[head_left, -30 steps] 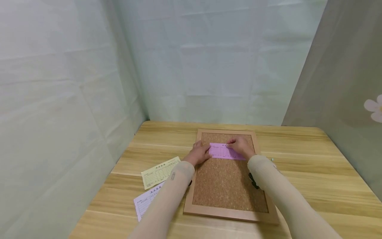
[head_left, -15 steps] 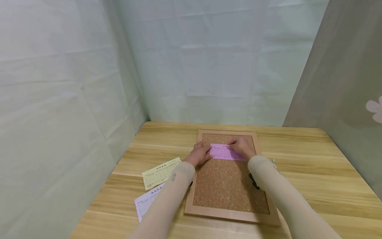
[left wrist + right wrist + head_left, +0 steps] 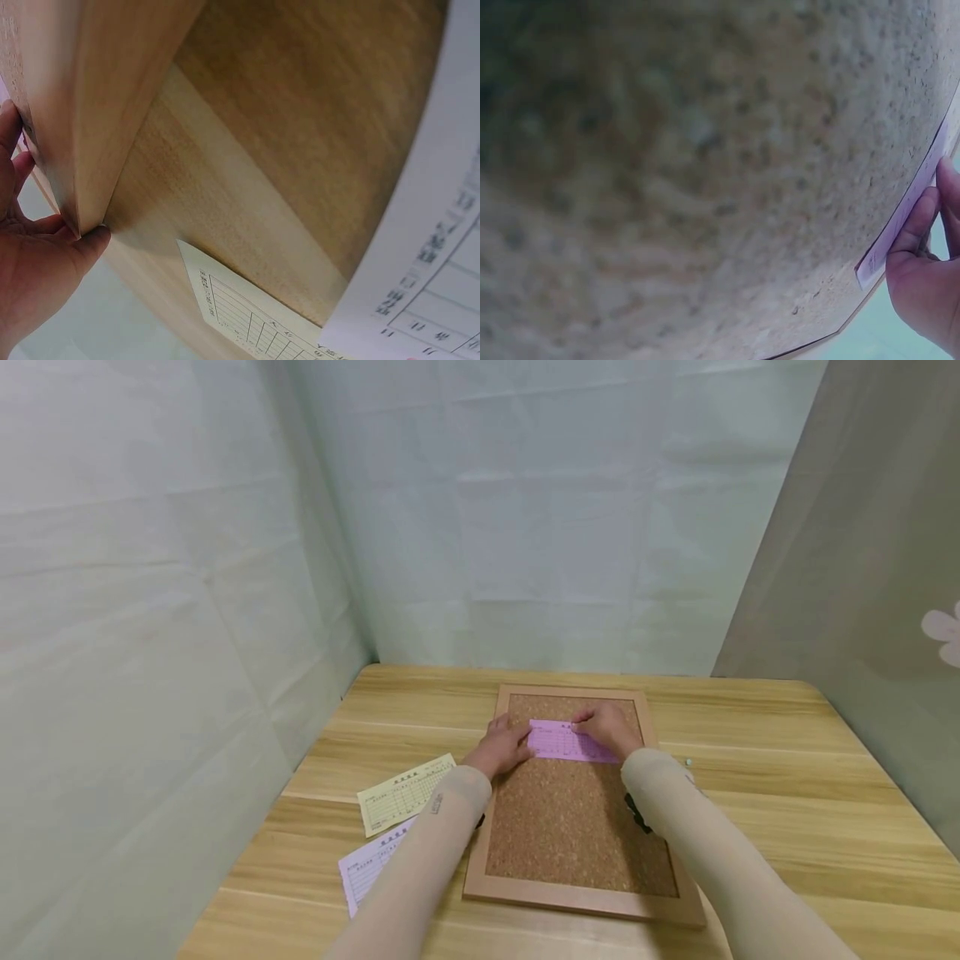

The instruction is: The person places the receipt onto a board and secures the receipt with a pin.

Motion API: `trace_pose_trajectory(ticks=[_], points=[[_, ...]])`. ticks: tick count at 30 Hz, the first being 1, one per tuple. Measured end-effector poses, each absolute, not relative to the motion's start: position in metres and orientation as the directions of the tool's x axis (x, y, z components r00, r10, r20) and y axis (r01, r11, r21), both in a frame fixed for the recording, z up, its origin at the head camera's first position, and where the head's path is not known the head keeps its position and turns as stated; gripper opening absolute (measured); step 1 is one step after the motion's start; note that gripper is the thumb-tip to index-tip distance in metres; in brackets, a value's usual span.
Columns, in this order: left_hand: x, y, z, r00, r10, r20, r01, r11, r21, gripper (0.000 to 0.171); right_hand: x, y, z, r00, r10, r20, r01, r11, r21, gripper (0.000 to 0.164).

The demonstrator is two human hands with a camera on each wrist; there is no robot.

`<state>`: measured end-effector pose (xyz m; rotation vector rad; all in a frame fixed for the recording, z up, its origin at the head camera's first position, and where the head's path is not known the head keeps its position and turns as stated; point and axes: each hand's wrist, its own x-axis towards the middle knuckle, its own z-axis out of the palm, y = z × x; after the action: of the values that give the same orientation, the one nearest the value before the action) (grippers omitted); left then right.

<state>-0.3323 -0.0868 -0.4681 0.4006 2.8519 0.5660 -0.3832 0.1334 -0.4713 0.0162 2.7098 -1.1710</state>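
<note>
Nearest me, a white slip (image 3: 366,870) and a yellow slip (image 3: 405,793) lie left of the corkboard (image 3: 573,827). Farther up, my left hand (image 3: 501,749) rests, loosely spread, across its frame (image 3: 570,896) and the left end of the pink slip (image 3: 551,741) on the cork, best weighted to stop sliding. My right hand (image 3: 609,728) pinches at the slip's upper edge; whether it holds more than paper I can't tell

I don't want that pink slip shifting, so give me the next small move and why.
Probably press straight down with the right hand at the upper edge of the pink slip. The slip lies on the corkboard, that hand's fingertips are already there, and the left hand touches its left end. Whether the fingertips hold anything is hidden.
</note>
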Motion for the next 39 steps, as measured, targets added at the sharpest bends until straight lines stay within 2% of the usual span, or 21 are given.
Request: trace_pose_trajectory(ticks=[19,30,39], points=[[-0.3317,-0.0878,-0.4699,-0.938,0.320,-0.135,0.251,0.894,0.372,0.054,-0.3800,0.1286,-0.4664,-0.983,-0.055,-0.173,0.085,0.704,-0.705,0.012],[-0.3309,-0.0885,-0.4678,-0.942,0.298,-0.154,0.221,0.897,0.383,0.055,-0.3807,0.1275,-0.4644,-0.981,-0.036,-0.190,0.113,0.694,-0.711,0.011],[-0.3313,-0.0881,-0.4708,-0.940,0.307,-0.147,0.236,0.899,0.370,0.055,-0.3778,0.1280,-0.4642,-0.982,-0.031,-0.187,0.112,0.703,-0.703,0.015]])
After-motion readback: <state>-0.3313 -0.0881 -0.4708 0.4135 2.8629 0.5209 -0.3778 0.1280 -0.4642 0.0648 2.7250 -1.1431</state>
